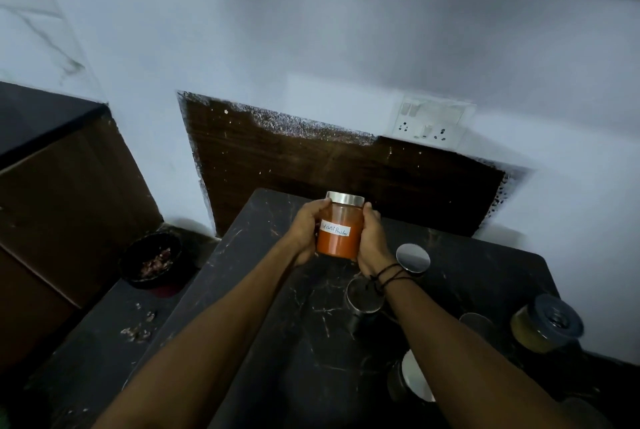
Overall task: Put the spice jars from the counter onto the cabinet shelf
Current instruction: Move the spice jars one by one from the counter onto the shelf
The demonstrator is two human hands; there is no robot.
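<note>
While both hands work together, count is one held glass jar of orange-red powder with a silver metal lid and white handwritten label (338,233), plus at least five more jars on the black marble-patterned counter (277,307): a silver-lidded jar (412,258) just at 4 o'clock of the held one, a steel-lidded jar (365,297) partly hidden under the right wrist, a dim grey-lidded jar (476,323) further toward 4 o'clock, a yellow-filled jar with a grey knobbed lid (547,324) lying tilted near the counter's right edge, and a white-lidded jar (414,382) at 5 o'clock, blurred. Left hand (304,233) wraps the held jar's left side, right hand (372,238) wraps its right side, fingers curled round the glass; jar upright, lifted clear above the counter, between the palms. Black thread bands (388,274) sit on the right wrist. Counter is dark, scratched, with white veining. Behind it at 12 o'clock a dark brown wood-grain panel (329,169) on a pale bluish wall (311,30); a white switch-and-socket plate (431,123) at 1 o'clock. At 9 o'clock, lower down, a black round bin with scraps inside (150,260), and brown cabinet fronts (62,203) at 10 o'clock under another dark countertop. Lighting dim.
</note>
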